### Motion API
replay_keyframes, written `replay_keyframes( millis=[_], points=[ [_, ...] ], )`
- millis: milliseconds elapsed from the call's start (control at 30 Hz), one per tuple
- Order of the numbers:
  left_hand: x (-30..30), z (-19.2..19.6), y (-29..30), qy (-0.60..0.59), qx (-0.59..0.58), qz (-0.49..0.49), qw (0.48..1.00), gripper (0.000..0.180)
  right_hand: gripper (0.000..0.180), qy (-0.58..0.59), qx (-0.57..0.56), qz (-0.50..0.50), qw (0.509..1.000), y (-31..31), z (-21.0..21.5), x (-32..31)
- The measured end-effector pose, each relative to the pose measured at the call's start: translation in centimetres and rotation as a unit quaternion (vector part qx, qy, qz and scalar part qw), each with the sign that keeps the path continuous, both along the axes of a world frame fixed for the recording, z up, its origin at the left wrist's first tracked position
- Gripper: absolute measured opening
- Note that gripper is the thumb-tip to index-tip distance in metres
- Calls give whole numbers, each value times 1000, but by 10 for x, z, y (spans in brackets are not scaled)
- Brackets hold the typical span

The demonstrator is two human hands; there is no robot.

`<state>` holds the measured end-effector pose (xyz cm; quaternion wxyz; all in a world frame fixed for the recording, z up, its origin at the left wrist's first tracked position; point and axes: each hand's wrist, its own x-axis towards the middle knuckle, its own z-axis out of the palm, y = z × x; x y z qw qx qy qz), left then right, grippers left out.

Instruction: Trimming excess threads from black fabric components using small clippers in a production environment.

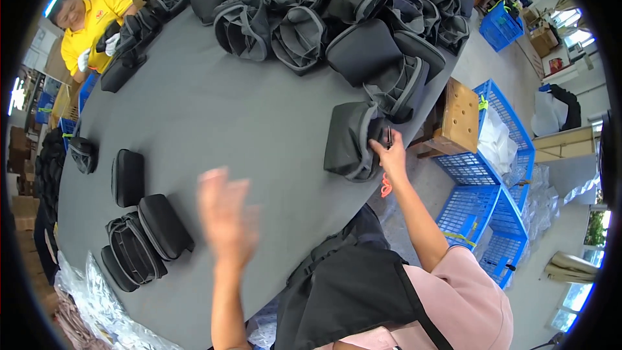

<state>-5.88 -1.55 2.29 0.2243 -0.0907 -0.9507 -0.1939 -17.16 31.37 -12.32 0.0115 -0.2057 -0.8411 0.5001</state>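
Note:
At the table's right edge, my right hand (392, 157) is closed on the rim of a dark grey soft case (350, 137). A small slim item with a shiny edge shows by its fingers; its kind is unclear. A coral coiled cord (387, 186) hangs below that hand. My left hand (225, 217) is raised over the table, blurred by motion, with its fingers stretched out and nothing in them. Left of it lie a closed black case (165, 225), an open one (135, 249) showing its inner compartments, and another closed case (127, 177).
A large heap of open dark cases (298, 39) covers the far side of the grey table (214, 104). Blue plastic crates (470, 207) and a wooden stool (459, 116) stand at right. Clear plastic bags (103, 304) lie at near left. A person in yellow (97, 16) handles a case across the table.

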Motion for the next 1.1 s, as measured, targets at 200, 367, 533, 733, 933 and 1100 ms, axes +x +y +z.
replay_keyframes(
  millis=[200, 367, 533, 733, 933, 1100],
  points=[
    [-47, -32, 90, -19, -221, -197, 955, 39, 55, -21, -119, 81, 989, -49, -1, 1],
    [-69, -24, 67, -30, -300, -177, 937, 27, 36, 36, -175, 198, 964, -99, 49, -37],
    [-45, -65, 4, -319, -38, -39, 946, 29, 27, 33, -209, 289, 934, -147, 98, -41],
    [18, -48, 24, -319, 285, 173, 887, 34, 16, -134, -372, 287, 872, -133, 60, 52],
    [33, -59, 33, -236, 466, 155, 839, 45, 18, -116, -333, 340, 872, -171, 78, 48],
    [25, -57, 41, -263, 512, 271, 771, 43, 12, -140, -328, 338, 871, -170, 75, 50]
  ],
)
